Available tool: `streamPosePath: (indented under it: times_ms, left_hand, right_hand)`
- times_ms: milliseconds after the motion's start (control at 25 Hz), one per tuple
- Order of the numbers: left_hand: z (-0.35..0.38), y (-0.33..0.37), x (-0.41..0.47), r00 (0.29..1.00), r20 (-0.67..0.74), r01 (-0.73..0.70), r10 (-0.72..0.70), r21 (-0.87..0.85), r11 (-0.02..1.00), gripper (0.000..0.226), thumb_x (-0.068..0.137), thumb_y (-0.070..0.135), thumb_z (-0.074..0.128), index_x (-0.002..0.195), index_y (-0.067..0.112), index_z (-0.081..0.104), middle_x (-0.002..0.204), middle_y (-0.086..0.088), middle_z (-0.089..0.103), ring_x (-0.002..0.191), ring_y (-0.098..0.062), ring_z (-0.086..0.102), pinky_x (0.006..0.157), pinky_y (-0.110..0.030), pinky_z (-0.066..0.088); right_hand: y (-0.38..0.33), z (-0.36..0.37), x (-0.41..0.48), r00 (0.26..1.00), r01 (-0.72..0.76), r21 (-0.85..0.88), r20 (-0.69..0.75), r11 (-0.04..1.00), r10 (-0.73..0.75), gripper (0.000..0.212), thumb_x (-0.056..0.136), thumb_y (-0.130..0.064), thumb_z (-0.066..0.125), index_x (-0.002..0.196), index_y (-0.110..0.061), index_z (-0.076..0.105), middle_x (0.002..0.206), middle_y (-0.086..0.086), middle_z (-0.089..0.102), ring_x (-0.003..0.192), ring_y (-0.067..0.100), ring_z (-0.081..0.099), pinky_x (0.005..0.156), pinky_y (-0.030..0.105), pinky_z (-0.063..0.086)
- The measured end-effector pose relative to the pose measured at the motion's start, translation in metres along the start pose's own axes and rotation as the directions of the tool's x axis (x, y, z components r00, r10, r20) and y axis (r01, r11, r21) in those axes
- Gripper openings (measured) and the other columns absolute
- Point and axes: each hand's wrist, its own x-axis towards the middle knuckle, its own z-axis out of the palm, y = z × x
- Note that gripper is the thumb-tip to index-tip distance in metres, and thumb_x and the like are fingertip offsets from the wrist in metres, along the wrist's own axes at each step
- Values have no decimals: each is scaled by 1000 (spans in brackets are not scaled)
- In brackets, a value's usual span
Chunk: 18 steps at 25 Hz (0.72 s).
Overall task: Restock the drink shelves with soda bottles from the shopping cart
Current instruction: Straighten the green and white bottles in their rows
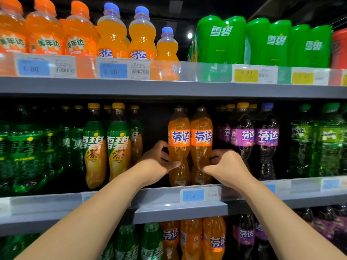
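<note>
Two orange sodas on the mid shelf (169, 209), a hand on each.
L hand (159, 162) grips the left orange bottle (178, 136) at its waist, R hand (223, 166) grips the right orange bottle (201, 136); both upright, caps up, labels out, side by side.

1. My left hand (159, 160) grips the left bottle (178, 145) at its waist, thumb across the front.
2. My right hand (224, 166) grips the right bottle (201, 143) likewise; the two orange bottles stand upright, touching, on the middle shelf (169, 210).
3. A 3.50 tag (193, 196) sits at 6 o'clock below them.
4. Purple bottles (266, 139) stand at 3 o'clock, green bottles (118, 145) at 9.
</note>
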Motion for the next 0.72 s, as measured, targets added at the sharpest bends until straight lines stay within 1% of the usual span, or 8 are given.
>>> streamPosePath:
  times_ms: [120,320,400,520,600,680,720]
  left_hand:
    - [2,-2,-1,1000,-6,-2,2,22,1000,58,81,36,82,119,41,38,103,14,66,100,-15,67,92,-44,58]
    - [0,-3,-2,1000,-6,-30,30,35,999,62,82,36,81,127,38,39,103,14,67,96,-11,67,91,-42,59]
    - [1,-2,-3,999,-5,-40,41,59,997,63,82,38,80,130,39,38,100,17,65,94,-8,66,89,-38,58]
    - [1,-3,-4,998,-7,-57,58,78,995,67,83,40,79,136,36,38,96,22,62,91,-2,63,81,-27,54]
    - [-2,-2,-7,998,4,-62,62,40,997,70,83,39,80,139,34,39,99,23,60,93,-3,62,83,-27,54]
    - [-6,-1,-12,997,-1,-75,75,14,997,77,81,43,81,143,33,36,110,21,61,100,-7,64,87,-30,54]
    - [-9,-1,-14,996,-20,-83,84,35,996,80,81,47,79,146,33,34,118,17,61,104,-9,64,86,-30,53]
  right_hand:
    - [3,5,-1,999,11,21,-32,1000,-11,31,72,-41,87,97,-36,68,88,-18,72,83,3,68,61,13,49]
    - [5,7,2,998,26,33,-56,999,-24,36,71,-45,88,100,-33,72,87,-20,72,81,1,67,62,14,50]
    - [7,7,1,997,22,18,-73,1000,-20,37,71,-47,88,100,-32,73,86,-20,71,81,0,67,62,14,49]
    - [4,7,0,997,22,10,-70,1000,-21,39,71,-47,87,104,-29,74,86,-20,70,81,0,66,61,13,47]
    - [-2,5,-4,998,16,10,-66,1000,-15,43,74,-44,87,110,-24,75,92,-15,72,86,2,67,66,15,49]
    - [-10,-2,-13,993,39,-24,-112,999,-41,51,77,-44,85,119,-19,73,105,-8,74,97,7,69,74,16,52]
    - [-11,-6,-19,984,66,-40,-162,997,-72,55,78,-45,83,124,-18,71,111,-8,73,100,5,67,77,13,50]
